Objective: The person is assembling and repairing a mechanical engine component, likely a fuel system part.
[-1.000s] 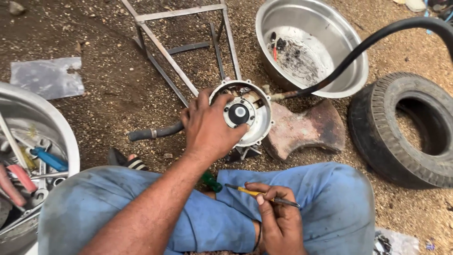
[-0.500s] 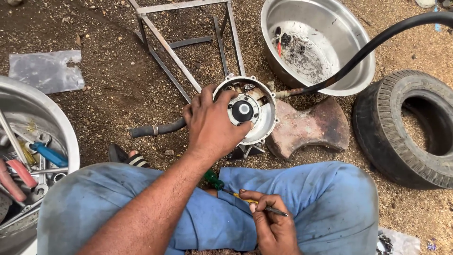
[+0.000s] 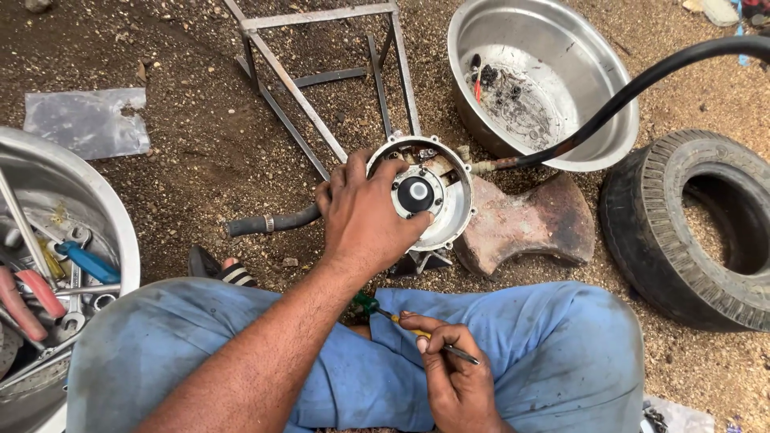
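The round metal housing [image 3: 429,192] was sat on the dirt ground [image 3: 184,184], just ahead of the blue-trousered knees [image 3: 385,353]. The left hand [image 3: 365,216] was laid over its left rim, fingers curled on the edge and the thumb reaching toward the black knob in the middle, so it was gripped there. The right hand [image 3: 457,381] was closed on a thin screwdriver [image 3: 417,330], held low over the lap with the green handle end pointing left. A black hose [image 3: 634,92] was joined to the housing's right side and another short hose [image 3: 269,222] stuck out on the left. A rusty metal block [image 3: 525,224] was touching the housing on the right, a steel bowl [image 3: 577,48] behind it, a tyre [image 3: 690,228] off to the right. A metal frame [image 3: 321,88] was lying behind the housing. A bowl of tools [image 3: 120,232] was at the left edge.
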